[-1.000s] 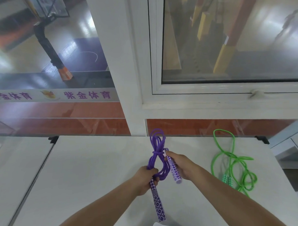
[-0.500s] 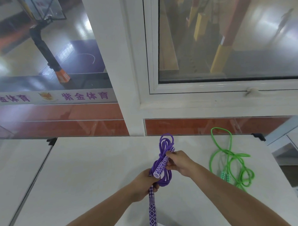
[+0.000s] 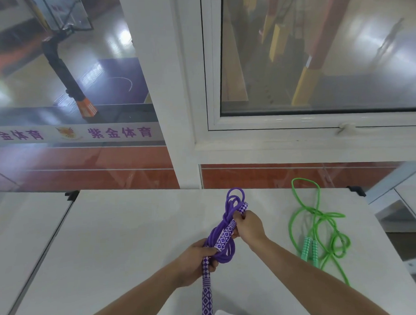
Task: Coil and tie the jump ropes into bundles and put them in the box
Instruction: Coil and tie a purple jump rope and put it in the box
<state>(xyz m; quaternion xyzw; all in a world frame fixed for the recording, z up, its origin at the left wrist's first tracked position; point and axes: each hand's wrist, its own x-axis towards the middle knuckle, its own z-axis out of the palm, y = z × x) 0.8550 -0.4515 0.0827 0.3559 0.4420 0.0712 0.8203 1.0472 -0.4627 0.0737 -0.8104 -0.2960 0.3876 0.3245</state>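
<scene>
Left hand (image 3: 198, 261) fist-clamped on coiled purple jump rope (image 3: 223, 239), forearm from 7 o'clock. Right hand (image 3: 249, 226) pinches its patterned purple-white handle (image 3: 226, 234). Loose green jump rope (image 3: 322, 228) at 3 o'clock on white table (image 3: 122, 242).

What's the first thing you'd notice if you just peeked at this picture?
The bright purple jump rope, bunched in loops above the middle of the white table, gripped by the left hand and the right hand. Next, the loose green jump rope lying on the table to the right.

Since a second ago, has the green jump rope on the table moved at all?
No. The green jump rope lies in the same loops near the table's right edge.
</scene>
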